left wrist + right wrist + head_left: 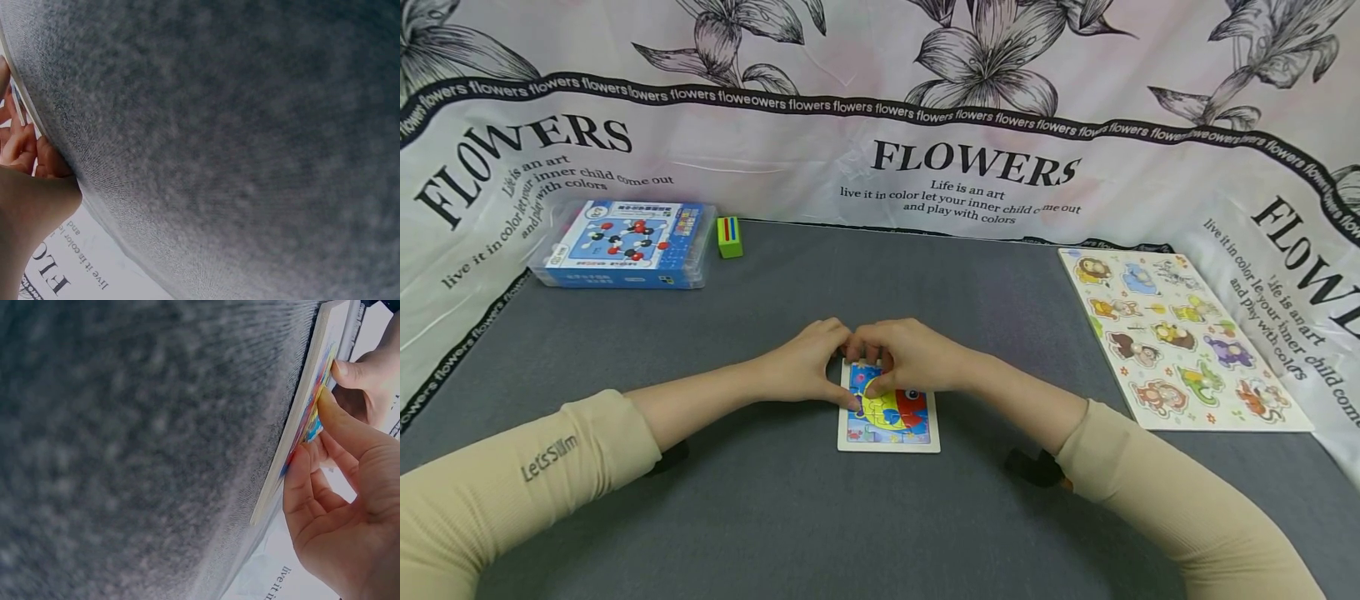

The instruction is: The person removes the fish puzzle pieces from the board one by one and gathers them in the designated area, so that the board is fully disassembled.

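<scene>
Red, yellow and blue puzzle (891, 414), dark grey table (775, 508), black-flowered white backdrop (775, 187), beige sleeves (535, 475)

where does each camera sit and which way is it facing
Head: on the head, facing forward and down at the fish puzzle; left hand, right hand, sleeves show.
Left wrist: on that wrist, facing mostly grey tabletop; left hand cut off at left edge.
Right wrist: on that wrist, facing the puzzle at a low slant; right hand large, left hand beyond.
Head and right wrist share the puzzle and both hands.
</scene>
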`<state>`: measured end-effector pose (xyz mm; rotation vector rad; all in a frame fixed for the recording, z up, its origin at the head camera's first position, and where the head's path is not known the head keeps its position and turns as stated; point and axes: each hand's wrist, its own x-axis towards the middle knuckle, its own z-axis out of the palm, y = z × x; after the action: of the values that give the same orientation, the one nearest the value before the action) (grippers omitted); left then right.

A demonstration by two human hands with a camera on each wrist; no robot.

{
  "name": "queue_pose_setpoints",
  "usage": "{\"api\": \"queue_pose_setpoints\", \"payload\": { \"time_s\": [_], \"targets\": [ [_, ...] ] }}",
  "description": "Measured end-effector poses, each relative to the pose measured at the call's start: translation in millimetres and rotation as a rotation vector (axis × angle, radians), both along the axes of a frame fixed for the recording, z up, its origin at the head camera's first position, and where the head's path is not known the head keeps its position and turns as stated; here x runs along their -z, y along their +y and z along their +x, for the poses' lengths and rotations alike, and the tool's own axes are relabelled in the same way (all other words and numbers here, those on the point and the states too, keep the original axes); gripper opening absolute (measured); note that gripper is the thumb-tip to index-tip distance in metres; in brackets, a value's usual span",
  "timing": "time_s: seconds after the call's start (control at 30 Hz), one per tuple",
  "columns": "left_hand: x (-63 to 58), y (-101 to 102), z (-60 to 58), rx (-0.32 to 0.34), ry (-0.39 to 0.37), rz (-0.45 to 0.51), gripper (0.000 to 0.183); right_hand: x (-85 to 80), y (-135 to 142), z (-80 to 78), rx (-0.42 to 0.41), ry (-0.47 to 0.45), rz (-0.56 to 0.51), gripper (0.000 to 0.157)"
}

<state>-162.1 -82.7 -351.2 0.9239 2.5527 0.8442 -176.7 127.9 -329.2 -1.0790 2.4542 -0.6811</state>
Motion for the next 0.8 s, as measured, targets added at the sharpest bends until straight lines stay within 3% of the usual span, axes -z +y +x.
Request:
{"api": "queue_pose_setpoints", "payload": {
  "time_s": [0.43,0.8],
  "targets": [
    [0.5,-0.4,0.3,0.010,0.015,-0.016,0.067,0.0,0.6,3.2,0.012,0.092,-0.007,0.034],
    [1.3,-1.1,-0.2,0.036,0.001,-0.002,0.062,-2.1,0.1,3.6,0.000,0.055,-0.095,0.023]
  ]
}}
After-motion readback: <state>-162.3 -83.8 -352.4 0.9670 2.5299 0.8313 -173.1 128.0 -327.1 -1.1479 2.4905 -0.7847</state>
